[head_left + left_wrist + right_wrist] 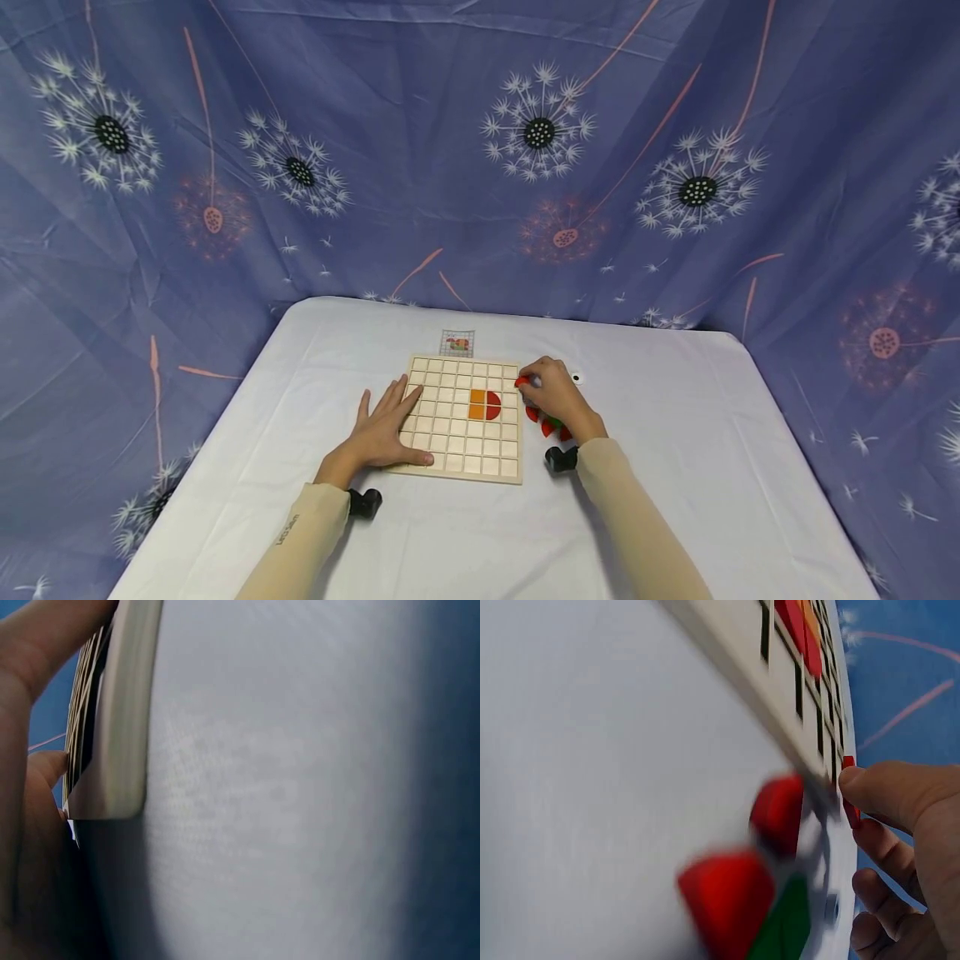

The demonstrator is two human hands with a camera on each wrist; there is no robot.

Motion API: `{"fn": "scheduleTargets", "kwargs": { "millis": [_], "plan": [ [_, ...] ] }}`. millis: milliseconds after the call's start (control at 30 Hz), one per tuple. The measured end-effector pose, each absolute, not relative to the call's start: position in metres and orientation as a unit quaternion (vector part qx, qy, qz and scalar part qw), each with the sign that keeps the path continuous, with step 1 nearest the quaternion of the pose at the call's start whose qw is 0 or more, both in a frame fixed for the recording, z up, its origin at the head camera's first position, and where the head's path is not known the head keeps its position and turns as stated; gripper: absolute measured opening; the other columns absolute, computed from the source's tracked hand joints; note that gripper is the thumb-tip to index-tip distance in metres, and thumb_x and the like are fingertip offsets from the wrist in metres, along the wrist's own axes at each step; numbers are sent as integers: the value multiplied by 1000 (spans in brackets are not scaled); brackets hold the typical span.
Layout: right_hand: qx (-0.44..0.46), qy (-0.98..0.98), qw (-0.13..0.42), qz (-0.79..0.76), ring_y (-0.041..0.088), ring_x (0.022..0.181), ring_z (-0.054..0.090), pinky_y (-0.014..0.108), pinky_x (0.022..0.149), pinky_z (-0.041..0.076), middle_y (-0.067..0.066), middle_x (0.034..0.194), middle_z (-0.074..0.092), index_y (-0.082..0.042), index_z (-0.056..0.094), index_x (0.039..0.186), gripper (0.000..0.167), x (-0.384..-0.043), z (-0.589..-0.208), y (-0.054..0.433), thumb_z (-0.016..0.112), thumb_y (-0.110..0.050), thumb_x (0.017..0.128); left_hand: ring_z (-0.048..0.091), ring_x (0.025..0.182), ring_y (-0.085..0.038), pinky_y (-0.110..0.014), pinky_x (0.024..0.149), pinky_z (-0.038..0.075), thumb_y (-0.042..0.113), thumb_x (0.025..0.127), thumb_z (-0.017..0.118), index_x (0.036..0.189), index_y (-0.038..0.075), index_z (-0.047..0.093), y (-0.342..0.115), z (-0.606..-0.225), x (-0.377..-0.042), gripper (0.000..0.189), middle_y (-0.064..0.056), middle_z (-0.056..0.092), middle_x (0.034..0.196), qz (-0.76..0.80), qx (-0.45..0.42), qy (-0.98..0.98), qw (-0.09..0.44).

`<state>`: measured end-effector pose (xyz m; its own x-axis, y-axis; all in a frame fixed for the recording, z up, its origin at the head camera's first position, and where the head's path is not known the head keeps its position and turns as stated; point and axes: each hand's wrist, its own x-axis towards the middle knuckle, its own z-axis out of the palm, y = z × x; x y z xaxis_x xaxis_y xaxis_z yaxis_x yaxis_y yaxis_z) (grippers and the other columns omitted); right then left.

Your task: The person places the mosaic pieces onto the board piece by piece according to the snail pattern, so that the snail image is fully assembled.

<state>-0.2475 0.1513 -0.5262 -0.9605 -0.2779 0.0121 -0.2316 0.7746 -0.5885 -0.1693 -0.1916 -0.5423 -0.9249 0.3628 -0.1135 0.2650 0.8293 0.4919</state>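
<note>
A pale wooden grid board (pixel 452 442) lies on the white table. My left hand (pixel 382 433) rests on its left side with spread fingers, the thumb near the front edge. On the board, orange square tiles (pixel 477 404) sit beside red quarter-round tiles (pixel 492 406) that together make a half disc. At the board's right edge my right hand (pixel 558 392) pinches a red tile (pixel 850 796) between thumb and index finger. Beneath and beside that hand lie several loose red tiles (pixel 532 413) and a green tile (pixel 786 922), partly covered by the hand in the head view.
Behind the board lies a small picture card (pixel 457 343) with a grid and a coloured figure. A white tile with a black dot (pixel 576 377) sits right of my right hand. Black wrist camera mounts (pixel 365 504) hang under both wrists. A blue dandelion-print cloth (pixel 420 167) surrounds the table.
</note>
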Motion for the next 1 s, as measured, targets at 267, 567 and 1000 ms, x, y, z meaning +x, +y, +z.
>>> {"fn": "scheduleTargets", "kwargs": {
  "millis": [267, 567, 1000],
  "plan": [
    [-185, 932, 34, -309, 32, 115, 56, 47, 105, 49, 10, 119, 68, -9, 78, 115, 23, -243, -526, 113, 75, -20, 95, 6, 160, -41, -71, 121, -9, 73, 66, 83, 166, 14, 22, -192, -542, -171, 131, -18, 2, 173, 235, 161, 953, 99],
    [-234, 924, 43, -298, 27, 110, 56, 44, 97, 52, 7, 119, 68, -10, 77, 117, 24, -238, -526, 81, 73, -22, 98, 5, 160, -41, -70, 121, -11, 75, 67, 81, 166, 14, 20, -192, -544, -171, 132, -18, 2, 174, 232, 164, 954, 102],
    [-247, 923, 62, -289, 28, 117, 56, 43, 101, 48, 5, 121, 69, -14, 78, 117, 22, -238, -528, 59, 73, -20, 96, 5, 160, -40, -70, 121, -11, 76, 66, 81, 166, 15, 21, -192, -543, -169, 131, -18, 2, 174, 234, 163, 953, 103]
  ]
}}
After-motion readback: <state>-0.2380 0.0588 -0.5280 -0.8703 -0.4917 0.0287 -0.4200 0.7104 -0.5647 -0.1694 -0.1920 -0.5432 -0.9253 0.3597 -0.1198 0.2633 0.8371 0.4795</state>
